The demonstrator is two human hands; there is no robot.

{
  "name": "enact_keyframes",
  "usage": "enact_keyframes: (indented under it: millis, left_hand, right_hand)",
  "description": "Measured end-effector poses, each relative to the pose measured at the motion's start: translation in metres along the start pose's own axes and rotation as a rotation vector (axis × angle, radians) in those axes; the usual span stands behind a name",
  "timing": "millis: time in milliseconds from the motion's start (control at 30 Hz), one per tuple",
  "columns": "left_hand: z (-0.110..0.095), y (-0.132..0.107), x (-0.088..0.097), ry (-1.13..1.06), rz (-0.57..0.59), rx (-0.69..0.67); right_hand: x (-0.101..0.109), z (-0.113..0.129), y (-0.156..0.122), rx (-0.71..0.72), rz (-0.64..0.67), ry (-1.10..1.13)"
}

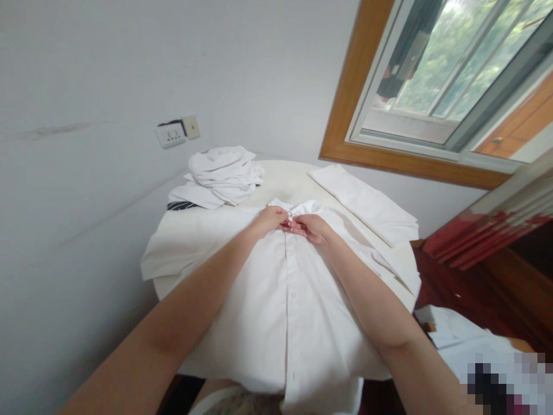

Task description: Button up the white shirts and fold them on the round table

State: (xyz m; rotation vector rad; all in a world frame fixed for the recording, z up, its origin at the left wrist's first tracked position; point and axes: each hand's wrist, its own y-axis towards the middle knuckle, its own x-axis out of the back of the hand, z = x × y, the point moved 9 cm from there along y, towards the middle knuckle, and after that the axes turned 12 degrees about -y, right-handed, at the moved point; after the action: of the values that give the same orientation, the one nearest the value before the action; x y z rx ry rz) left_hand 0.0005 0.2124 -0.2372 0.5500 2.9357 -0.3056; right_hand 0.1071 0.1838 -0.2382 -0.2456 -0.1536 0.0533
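A white button-up shirt (298, 311) lies spread front-up on a round white table (294, 178), its collar at the far end. My left hand (270, 220) and my right hand (310, 226) meet at the top of the button strip just below the collar. Both hands are closed in a pinch on the shirt's placket near a top button. The fingertips touch each other over the fabric.
A heap of crumpled white garments (224, 176) with a dark striped piece (181, 206) sits at the table's far left. A folded white cloth (367, 202) lies at the far right. A wall socket (170, 135) and a wood-framed window (432, 86) stand behind. A red wooden floor (466, 294) lies right.
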Motion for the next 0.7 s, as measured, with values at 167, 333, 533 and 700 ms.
enact_keyframes:
  millis: [167, 333, 533, 700]
  left_hand:
    - [0.002, -0.001, 0.005, 0.019, -0.055, 0.003]
    - [0.003, 0.003, 0.008, 0.038, -0.045, -0.017]
    - [-0.002, 0.005, 0.01, 0.179, -0.027, -0.076]
    - [-0.007, 0.006, 0.012, 0.26, -0.016, -0.152]
  right_hand:
    - [-0.006, -0.012, -0.003, -0.161, 0.045, 0.18]
    - [-0.003, -0.015, 0.001, -0.154, 0.047, 0.08]
    - [0.017, -0.014, 0.005, -0.075, -0.039, -0.076]
    - [0.016, 0.0, 0.007, 0.148, -0.055, -0.173]
